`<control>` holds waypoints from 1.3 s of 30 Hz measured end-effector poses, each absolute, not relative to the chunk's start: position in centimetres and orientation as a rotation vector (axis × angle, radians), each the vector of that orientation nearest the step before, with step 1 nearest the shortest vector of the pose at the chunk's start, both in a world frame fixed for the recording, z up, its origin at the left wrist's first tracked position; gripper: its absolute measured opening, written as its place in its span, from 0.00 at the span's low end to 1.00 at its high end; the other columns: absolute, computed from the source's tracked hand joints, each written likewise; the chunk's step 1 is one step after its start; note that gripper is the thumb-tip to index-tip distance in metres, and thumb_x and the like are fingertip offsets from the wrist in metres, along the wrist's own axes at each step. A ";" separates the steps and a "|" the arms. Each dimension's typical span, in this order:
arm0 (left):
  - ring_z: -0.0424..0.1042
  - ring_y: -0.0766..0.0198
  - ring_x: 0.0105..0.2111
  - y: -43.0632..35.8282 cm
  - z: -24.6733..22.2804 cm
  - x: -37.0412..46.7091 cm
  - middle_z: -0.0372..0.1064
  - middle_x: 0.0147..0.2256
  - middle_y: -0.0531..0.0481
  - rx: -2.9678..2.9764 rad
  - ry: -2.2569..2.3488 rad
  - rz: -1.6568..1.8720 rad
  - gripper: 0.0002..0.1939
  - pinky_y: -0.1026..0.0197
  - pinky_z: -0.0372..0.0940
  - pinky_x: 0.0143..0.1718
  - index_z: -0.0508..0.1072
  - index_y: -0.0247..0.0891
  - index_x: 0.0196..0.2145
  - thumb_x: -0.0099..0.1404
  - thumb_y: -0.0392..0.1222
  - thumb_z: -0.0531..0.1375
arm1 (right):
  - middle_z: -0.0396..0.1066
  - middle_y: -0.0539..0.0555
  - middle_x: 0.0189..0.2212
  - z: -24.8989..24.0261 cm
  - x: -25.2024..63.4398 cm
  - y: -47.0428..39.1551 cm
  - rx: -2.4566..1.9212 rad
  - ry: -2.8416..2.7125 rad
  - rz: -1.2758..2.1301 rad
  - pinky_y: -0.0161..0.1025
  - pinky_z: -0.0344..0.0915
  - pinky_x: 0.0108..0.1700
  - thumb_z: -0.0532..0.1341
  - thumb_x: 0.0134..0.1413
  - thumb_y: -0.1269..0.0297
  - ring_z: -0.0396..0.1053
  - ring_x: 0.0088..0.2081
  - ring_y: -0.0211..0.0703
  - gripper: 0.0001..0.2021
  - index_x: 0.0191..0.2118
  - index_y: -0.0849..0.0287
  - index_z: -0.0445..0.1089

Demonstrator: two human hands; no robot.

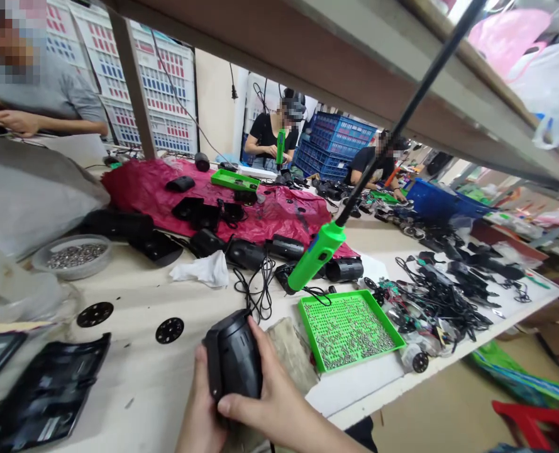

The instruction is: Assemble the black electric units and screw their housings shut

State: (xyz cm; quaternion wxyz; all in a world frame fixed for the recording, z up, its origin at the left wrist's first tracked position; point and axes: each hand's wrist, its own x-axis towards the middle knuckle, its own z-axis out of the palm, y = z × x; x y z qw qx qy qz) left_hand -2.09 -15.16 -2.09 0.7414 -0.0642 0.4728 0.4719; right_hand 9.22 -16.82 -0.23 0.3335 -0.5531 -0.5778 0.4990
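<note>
A black plastic housing (236,358) is held upright between both hands over the near part of the table. My left hand (200,402) presses against its left side, fingers partly hidden behind it. My right hand (272,393) wraps round its right side, with the thumb across the lower front. Just right of the housing lies a grey-brown cloth (291,352). A green electric screwdriver (314,255) hangs on a black cord behind and right of the hands. Beyond the cloth, a green tray (354,330) holds many small screws. Black cables (258,292) lie behind the housing.
Black discs (170,330) and an open black shell (48,390) lie at left, near a bowl of metal parts (74,255). Black housings line the table before a red plastic sheet (279,214). Tangled parts (434,289) cover the right. A shelf beam crosses above; people sit beyond.
</note>
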 end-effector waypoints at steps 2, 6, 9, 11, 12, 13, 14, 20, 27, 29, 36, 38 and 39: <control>0.78 0.49 0.40 -15.1 -2.1 -1.9 0.79 0.37 0.37 -0.141 1.039 1.063 0.29 0.47 0.72 0.45 0.67 0.29 0.58 0.70 0.54 0.49 | 0.45 0.62 0.69 -0.5 9.1 -17.0 -1.462 -1.528 1.259 0.54 0.41 0.69 0.71 0.40 0.62 0.45 0.69 0.56 0.54 0.70 0.57 0.41; 0.78 0.52 0.40 -15.1 -2.6 -1.6 0.79 0.38 0.40 -0.145 1.011 1.128 0.25 0.51 0.72 0.45 0.71 0.32 0.53 0.68 0.54 0.53 | 0.46 0.62 0.69 -1.0 9.0 -17.4 -1.472 -1.522 1.202 0.54 0.40 0.70 0.69 0.43 0.62 0.43 0.70 0.54 0.51 0.70 0.57 0.41; 0.78 0.52 0.40 -15.1 -2.9 -1.7 0.79 0.39 0.41 -0.146 0.979 1.137 0.26 0.51 0.72 0.44 0.72 0.34 0.53 0.67 0.56 0.55 | 0.47 0.63 0.69 -1.1 8.9 -17.3 -1.445 -1.477 1.208 0.54 0.41 0.69 0.69 0.42 0.62 0.45 0.69 0.55 0.51 0.69 0.58 0.42; 0.78 0.51 0.40 -15.0 -2.9 -2.0 0.79 0.38 0.40 -0.152 0.955 1.115 0.28 0.51 0.72 0.44 0.72 0.33 0.53 0.66 0.58 0.55 | 0.48 0.62 0.68 -0.6 9.0 -17.2 -1.403 -1.411 1.266 0.55 0.43 0.69 0.69 0.41 0.61 0.47 0.69 0.56 0.50 0.69 0.58 0.43; 0.78 0.50 0.40 -15.0 -2.8 -2.2 0.79 0.37 0.40 -0.156 0.944 1.094 0.29 0.50 0.72 0.44 0.72 0.32 0.52 0.66 0.59 0.55 | 0.50 0.62 0.68 -0.3 9.1 -17.1 -1.375 -1.374 1.308 0.55 0.45 0.69 0.69 0.41 0.60 0.48 0.68 0.56 0.50 0.69 0.57 0.44; 0.78 0.49 0.40 -14.9 -2.7 -2.3 0.79 0.37 0.39 -0.160 0.931 1.070 0.30 0.50 0.72 0.43 0.73 0.31 0.52 0.65 0.60 0.54 | 0.52 0.61 0.67 0.1 9.2 -17.0 -1.347 -1.344 1.348 0.54 0.47 0.68 0.69 0.42 0.59 0.49 0.68 0.56 0.49 0.69 0.57 0.45; 0.78 0.48 0.40 -14.9 -2.6 -2.4 0.79 0.36 0.38 -0.163 0.918 1.048 0.31 0.49 0.72 0.43 0.74 0.30 0.51 0.65 0.61 0.54 | 0.54 0.60 0.66 0.4 9.2 -16.9 -1.327 -1.323 1.380 0.54 0.49 0.67 0.69 0.42 0.58 0.50 0.68 0.55 0.49 0.69 0.56 0.45; 0.78 0.47 0.41 -14.7 -2.3 -2.6 0.79 0.37 0.39 -0.161 0.860 1.037 0.32 0.49 0.71 0.44 0.76 0.32 0.49 0.62 0.64 0.56 | 0.58 0.59 0.64 0.7 9.8 -16.6 -1.275 -1.253 1.441 0.53 0.55 0.65 0.70 0.43 0.55 0.58 0.64 0.55 0.48 0.68 0.54 0.49; 0.78 0.47 0.39 -14.9 -1.9 -2.7 0.80 0.36 0.40 -0.161 0.855 1.055 0.30 0.47 0.71 0.45 0.76 0.34 0.50 0.65 0.62 0.54 | 0.62 0.57 0.62 0.5 10.8 -16.0 -1.241 -1.147 1.466 0.53 0.53 0.65 0.72 0.39 0.49 0.58 0.63 0.56 0.44 0.63 0.52 0.59; 0.78 0.47 0.40 -14.9 -1.8 -2.8 0.79 0.36 0.39 -0.164 0.846 1.052 0.30 0.47 0.70 0.45 0.76 0.33 0.48 0.65 0.62 0.54 | 0.63 0.57 0.61 0.8 11.2 -15.6 -1.242 -1.088 1.450 0.53 0.54 0.64 0.72 0.39 0.48 0.60 0.62 0.56 0.42 0.61 0.53 0.62; 0.77 0.46 0.42 -14.8 -1.8 -2.9 0.79 0.37 0.38 -0.183 0.826 1.035 0.31 0.45 0.70 0.46 0.77 0.33 0.45 0.64 0.64 0.53 | 0.66 0.59 0.58 1.2 13.1 -13.4 -1.306 -1.019 1.368 0.50 0.60 0.61 0.72 0.41 0.52 0.65 0.58 0.53 0.41 0.61 0.56 0.61; 0.77 0.46 0.43 -14.8 -1.9 -3.0 0.79 0.38 0.38 -0.186 0.823 1.032 0.31 0.45 0.70 0.46 0.77 0.33 0.44 0.63 0.64 0.54 | 0.64 0.60 0.60 0.8 13.7 -12.8 -1.380 -1.096 1.297 0.49 0.59 0.62 0.71 0.42 0.51 0.63 0.59 0.53 0.42 0.63 0.57 0.58; 0.77 0.46 0.44 -14.8 -1.9 -3.1 0.79 0.38 0.38 -0.190 0.812 1.034 0.30 0.46 0.70 0.46 0.77 0.33 0.44 0.63 0.65 0.55 | 0.62 0.61 0.62 0.5 14.0 -12.4 -1.451 -1.182 1.216 0.49 0.58 0.63 0.70 0.44 0.50 0.62 0.61 0.53 0.43 0.64 0.58 0.56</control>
